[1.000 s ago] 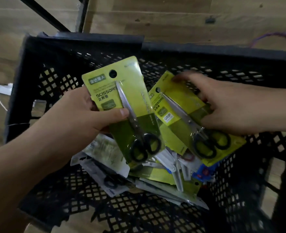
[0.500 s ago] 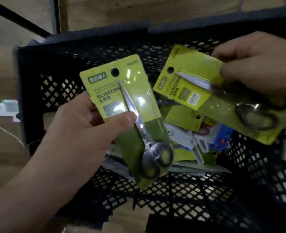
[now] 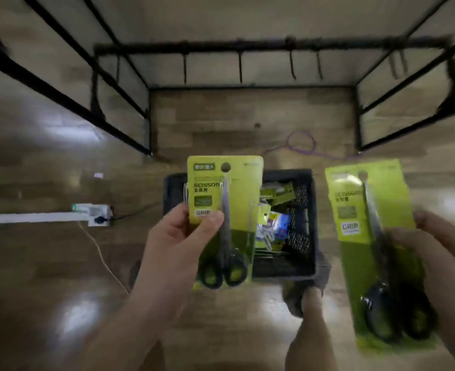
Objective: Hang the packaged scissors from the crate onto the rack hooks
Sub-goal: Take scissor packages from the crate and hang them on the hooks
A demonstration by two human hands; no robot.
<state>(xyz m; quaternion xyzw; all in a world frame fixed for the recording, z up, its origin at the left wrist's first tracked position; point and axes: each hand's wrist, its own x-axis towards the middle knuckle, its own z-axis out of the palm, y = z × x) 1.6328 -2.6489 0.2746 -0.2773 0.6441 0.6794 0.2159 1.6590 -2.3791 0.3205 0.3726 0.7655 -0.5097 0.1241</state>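
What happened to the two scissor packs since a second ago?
Both hands rose out of the crate: the left hand lifted one scissors pack and the right hand pulled a second pack off the pile and up. The rack hooks have come into view ahead. Each hand grips its pack as before; the other packs stay in the crate.

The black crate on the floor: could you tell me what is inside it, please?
More packaged items lie in the black crate: yellow-green cards and a blue-and-white pack. Its left part is hidden behind the scissors pack held in the left hand.
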